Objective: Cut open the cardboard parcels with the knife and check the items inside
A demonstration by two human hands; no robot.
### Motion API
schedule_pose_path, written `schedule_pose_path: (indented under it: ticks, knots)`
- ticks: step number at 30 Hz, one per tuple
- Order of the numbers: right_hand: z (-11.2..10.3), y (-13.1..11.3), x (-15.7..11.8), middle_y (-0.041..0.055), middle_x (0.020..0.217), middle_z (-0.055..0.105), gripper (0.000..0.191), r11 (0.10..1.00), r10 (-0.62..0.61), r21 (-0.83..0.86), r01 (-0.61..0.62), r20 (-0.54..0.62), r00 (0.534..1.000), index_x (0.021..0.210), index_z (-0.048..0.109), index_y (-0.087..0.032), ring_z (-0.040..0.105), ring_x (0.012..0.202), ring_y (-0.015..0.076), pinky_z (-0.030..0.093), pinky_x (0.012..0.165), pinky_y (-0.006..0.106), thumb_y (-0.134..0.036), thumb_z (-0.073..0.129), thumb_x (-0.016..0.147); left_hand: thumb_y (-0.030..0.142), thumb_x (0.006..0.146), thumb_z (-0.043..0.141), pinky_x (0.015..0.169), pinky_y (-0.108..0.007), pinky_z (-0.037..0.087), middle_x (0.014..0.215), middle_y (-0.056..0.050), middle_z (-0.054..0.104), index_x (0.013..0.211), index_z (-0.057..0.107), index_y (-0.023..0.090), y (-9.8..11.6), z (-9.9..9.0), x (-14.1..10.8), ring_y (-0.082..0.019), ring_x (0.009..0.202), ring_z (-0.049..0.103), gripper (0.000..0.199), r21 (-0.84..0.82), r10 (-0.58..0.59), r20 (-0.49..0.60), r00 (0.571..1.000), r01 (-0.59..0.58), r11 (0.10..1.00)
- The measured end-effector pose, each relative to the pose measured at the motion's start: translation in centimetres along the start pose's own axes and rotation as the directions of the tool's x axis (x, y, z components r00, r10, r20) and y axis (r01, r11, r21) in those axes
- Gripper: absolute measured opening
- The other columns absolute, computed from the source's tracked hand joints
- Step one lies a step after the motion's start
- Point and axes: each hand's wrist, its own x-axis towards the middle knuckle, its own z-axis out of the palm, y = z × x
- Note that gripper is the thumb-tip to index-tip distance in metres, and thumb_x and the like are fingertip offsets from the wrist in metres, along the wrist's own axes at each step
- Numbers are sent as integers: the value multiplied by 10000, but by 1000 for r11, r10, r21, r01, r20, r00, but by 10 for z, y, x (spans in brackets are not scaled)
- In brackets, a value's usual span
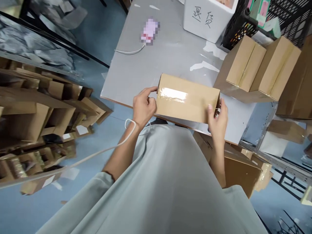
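Note:
A brown cardboard box (185,105) lies at the front edge of the grey table (170,48), with a strip of shiny tape and a white label on its upper face. My left hand (144,105) is at the box's left end, its index finger reaching to the end and the other fingers curled. At the right end, my right hand (218,118) has its thumb on the near face and its fingers around the end, which looks open. The box is held between both hands. What lies inside the box cannot be made out.
Two taped cartons (246,65) stand to the right. Behind are a white foam box (207,19), a black crate (235,29) and a phone (149,31) on a cable. Cardboard boxes (21,113) fill the left side; a large carton (240,169) sits below the table's right edge.

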Motion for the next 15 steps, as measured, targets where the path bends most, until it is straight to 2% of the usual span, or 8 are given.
schedule_pose_path:
  ticks: [2,4,6,9,12,15]
  knots:
    - [12,-18,-4,190,1751,523,843,995,-14,-94,13,-6,1000,1764,451,-279,504,1642,360,483,1313,622,-715,632,1066,152,854,505,1197,-428,576,1321,-71,837,1306,834,201,-2,-2,6,-284,1272,767,561,-63,46,40,998,-43,997]
    - [23,-21,-6,205,1725,543,840,990,-2,-140,-4,-44,999,1783,421,-253,493,1651,358,462,1329,629,-710,562,1093,176,850,499,1200,-442,577,1314,-66,840,1312,831,208,-10,-4,10,-285,1259,777,570,-182,43,88,995,-26,983]
    - [30,-17,-6,205,1697,579,811,992,11,-126,-23,-93,996,1790,409,-230,515,1642,336,458,1339,604,-683,484,1122,218,845,522,1168,-460,602,1320,-69,837,1344,809,211,-23,-7,13,-287,1204,798,576,-334,0,149,989,50,941]
    - [34,-11,-4,197,1722,578,803,994,33,-101,-50,-168,985,1753,472,-199,506,1661,319,426,1369,568,-674,496,1106,311,875,605,1146,-481,615,1337,-101,827,1322,793,200,-44,-11,13,-314,1207,795,498,-507,-39,259,965,171,845]
    - [34,-13,-1,200,1775,525,886,992,65,-90,-89,-240,969,1752,460,-180,517,1659,321,434,1365,551,-713,549,1051,424,963,637,1221,-510,567,1313,-109,826,1224,799,209,-58,-15,9,-338,1309,750,375,-543,-16,343,939,212,813]
    - [33,-22,-1,248,1740,550,935,989,101,-77,-130,-297,950,1718,489,-126,556,1625,345,462,1338,557,-727,581,1007,433,1000,617,1252,-525,546,1380,-120,786,1311,756,220,-62,-16,2,-326,1358,720,402,-506,13,342,940,173,845]
